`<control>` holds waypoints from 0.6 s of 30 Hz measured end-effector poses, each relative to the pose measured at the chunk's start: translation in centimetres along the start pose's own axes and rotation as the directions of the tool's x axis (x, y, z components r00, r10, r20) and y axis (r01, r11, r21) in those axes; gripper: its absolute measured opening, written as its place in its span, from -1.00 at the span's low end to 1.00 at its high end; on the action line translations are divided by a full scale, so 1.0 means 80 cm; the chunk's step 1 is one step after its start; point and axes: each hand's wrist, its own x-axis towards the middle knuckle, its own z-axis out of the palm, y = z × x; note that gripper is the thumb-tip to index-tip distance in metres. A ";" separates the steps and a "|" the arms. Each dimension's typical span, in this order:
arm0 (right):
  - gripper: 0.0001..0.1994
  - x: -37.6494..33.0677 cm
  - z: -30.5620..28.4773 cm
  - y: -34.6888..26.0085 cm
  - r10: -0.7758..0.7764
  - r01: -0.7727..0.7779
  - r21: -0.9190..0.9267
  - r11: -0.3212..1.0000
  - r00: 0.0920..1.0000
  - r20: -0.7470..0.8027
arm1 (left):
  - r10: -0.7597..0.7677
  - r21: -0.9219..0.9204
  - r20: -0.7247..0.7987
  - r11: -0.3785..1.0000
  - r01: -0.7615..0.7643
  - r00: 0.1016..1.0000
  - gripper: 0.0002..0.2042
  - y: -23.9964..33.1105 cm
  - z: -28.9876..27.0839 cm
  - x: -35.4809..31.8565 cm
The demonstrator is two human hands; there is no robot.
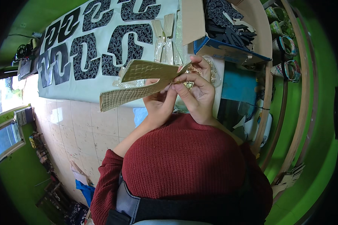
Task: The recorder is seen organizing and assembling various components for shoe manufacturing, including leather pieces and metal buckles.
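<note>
Before my chest, both hands hold a beige crocodile-textured strap piece (131,94), whose two wide ends spread out to the left. My left hand (160,107) pinches it from below where the strips come together. My right hand (199,93) closes on the same gathered spot, thumb and fingers pressed together. A small gold-coloured fitting (175,82) shows between the fingertips, mostly hidden. Behind the right hand lie gold-coloured metal pieces (213,71) in clear plastic. Farther off on the table rests a similar crossed strap piece (164,35).
On the pale-covered table (97,88) lie several black patterned S-shaped cutouts (84,56). An open cardboard box (264,33) with dark scraps (229,32) stands at the back right. Wooden rack rails (302,75) carry colourful footwear (287,69) along the green wall at right.
</note>
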 end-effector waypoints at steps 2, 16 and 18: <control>-0.90 0.002 -0.004 0.001 -0.033 0.033 -0.054 0.998 0.999 0.000 | -0.100 -0.096 0.030 0.990 0.102 0.995 -0.69 0.012 0.002 0.008; -0.89 0.006 -0.016 0.016 -0.140 0.112 -0.534 0.838 0.990 -0.013 | -0.431 -0.150 -0.219 0.901 0.406 0.875 -0.70 0.012 -0.001 0.018; -0.89 0.006 -0.014 0.013 -0.151 0.130 -0.548 0.826 0.989 0.007 | -0.420 -0.111 -0.220 0.908 0.405 0.881 -0.71 0.011 -0.002 0.016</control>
